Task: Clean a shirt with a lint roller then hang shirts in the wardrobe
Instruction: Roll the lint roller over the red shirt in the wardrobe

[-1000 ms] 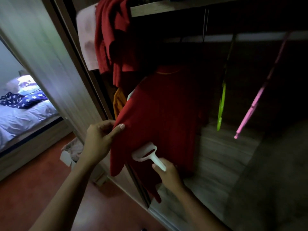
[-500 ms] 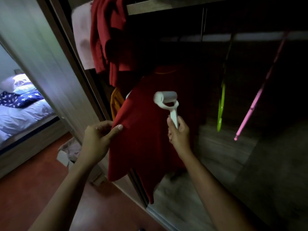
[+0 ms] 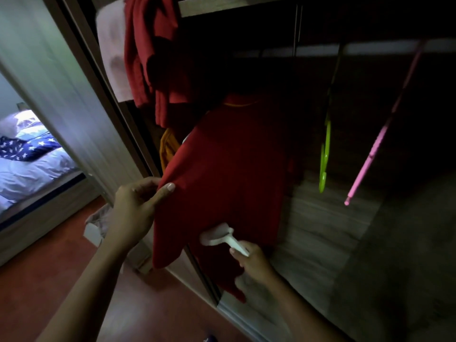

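A red shirt (image 3: 229, 174) hangs inside the dark wardrobe, its lower part spread toward me. My left hand (image 3: 134, 209) pinches the shirt's left edge and holds the cloth taut. My right hand (image 3: 253, 261) grips the handle of a white lint roller (image 3: 217, 234), whose roll rests on the lower part of the shirt. The hanger under the shirt is hidden by the cloth.
More red clothes (image 3: 153, 50) and a pale cloth (image 3: 111, 50) hang over the shelf edge above. An empty green hanger (image 3: 325, 149) and a pink hanger (image 3: 375, 149) hang from the rail at right. A sliding door (image 3: 61, 99) stands left; a small box (image 3: 96, 230) lies on the floor below it.
My right hand has run the lint roller from high on the shirt's chest down to its lower part. My left hand has kept its hold on the edge.
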The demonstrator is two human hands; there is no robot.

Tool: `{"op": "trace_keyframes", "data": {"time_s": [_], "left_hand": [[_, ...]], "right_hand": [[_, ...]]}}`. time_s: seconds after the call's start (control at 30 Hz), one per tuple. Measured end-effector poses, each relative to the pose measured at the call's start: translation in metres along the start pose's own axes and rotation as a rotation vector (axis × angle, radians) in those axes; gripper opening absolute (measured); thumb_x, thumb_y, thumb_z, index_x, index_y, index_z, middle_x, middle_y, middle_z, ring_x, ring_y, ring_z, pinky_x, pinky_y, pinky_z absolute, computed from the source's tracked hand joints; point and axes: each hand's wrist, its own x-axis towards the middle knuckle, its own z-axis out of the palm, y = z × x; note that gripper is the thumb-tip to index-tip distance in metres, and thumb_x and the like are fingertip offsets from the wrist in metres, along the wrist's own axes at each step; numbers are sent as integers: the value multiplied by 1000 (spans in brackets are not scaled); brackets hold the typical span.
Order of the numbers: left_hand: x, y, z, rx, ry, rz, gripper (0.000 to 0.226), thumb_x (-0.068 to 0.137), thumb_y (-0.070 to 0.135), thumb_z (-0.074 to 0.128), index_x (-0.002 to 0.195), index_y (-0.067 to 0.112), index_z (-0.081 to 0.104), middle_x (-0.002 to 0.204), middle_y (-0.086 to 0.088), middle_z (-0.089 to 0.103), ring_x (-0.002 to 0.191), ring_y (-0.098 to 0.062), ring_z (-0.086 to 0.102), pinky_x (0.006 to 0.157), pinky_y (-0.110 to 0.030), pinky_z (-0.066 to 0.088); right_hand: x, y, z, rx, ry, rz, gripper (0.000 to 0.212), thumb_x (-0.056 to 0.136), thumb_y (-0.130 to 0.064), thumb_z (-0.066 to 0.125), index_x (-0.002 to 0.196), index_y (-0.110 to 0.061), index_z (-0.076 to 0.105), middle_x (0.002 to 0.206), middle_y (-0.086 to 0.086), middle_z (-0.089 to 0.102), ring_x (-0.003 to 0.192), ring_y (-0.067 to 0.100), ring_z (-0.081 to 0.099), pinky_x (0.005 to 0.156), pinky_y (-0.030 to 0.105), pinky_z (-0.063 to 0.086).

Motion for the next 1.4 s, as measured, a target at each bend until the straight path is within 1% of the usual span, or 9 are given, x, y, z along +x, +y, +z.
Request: {"op": "trace_keyframes", "data": {"time_s": [0.23,0.33,0.47,0.6,0.8,0.9,1.1,1.23,1.4], "left_hand": [[-2,4,-1,-8,3,-10,13,92,18,69,101,13,77,91,18,77,80,-1,75,66,-8,53],[-3,4,-3,-22,3,-4,12,92,15,69,100,12,77,91,16,77,80,-2,75,66,-8,54],[-2,4,-5,-30,3,-6,14,92,16,68,101,10,77,88,5,79,81,-5,76,67,-11,55],[-2,4,-6,-28,-18,-8,15,94,18,66,102,10,76,91,3,78,84,-7,76,70,-12,56],[-2,4,-4,-72,-8,-14,11,91,15,69,98,10,77,89,9,79,79,-6,76,68,-11,55],[-3,4,-2,-60,-19,-4,12,91,16,69,98,10,78,87,7,79,79,-7,76,67,-11,55],[-5,-5,-2,-34,-35,-3,19,89,27,70,99,13,78,86,0,80,81,-15,77,71,-30,61],[-8,-4,4,-34,-52,11,16,90,21,69,97,10,78,83,-1,79,69,-3,71,61,-13,51],[-9,-1,8,-67,-59,-13,12,90,19,70,94,12,78,80,0,79,69,-4,72,60,-14,51]], "right_hand": [[40,-78,-48,405,197,53,22,97,-36,62,112,-21,66,58,-6,46,39,5,32,35,13,18],[58,-96,-71,675,316,32,31,98,-37,58,122,-16,60,63,-4,45,40,5,34,34,15,20],[69,-104,-87,750,383,41,34,99,-41,55,123,-18,58,66,-3,45,42,5,36,34,16,23],[53,-97,-81,532,195,107,36,97,-38,61,123,-14,61,63,-4,48,39,5,36,34,15,21],[16,-89,-69,209,-344,196,32,97,-36,61,117,-12,69,63,-3,46,37,3,27,36,18,10],[14,-105,-74,182,-454,199,34,98,-32,60,118,-7,69,62,-2,46,36,1,26,35,18,10],[43,-146,-98,522,-186,126,41,101,-35,48,123,-3,61,59,-2,42,33,0,24,29,14,10],[67,-164,-117,658,55,-25,50,98,-43,54,128,-3,58,62,-4,45,36,0,29,30,15,16],[76,-162,-122,715,248,-120,46,98,-46,55,124,-8,62,66,-5,49,40,2,35,34,17,21]]}}
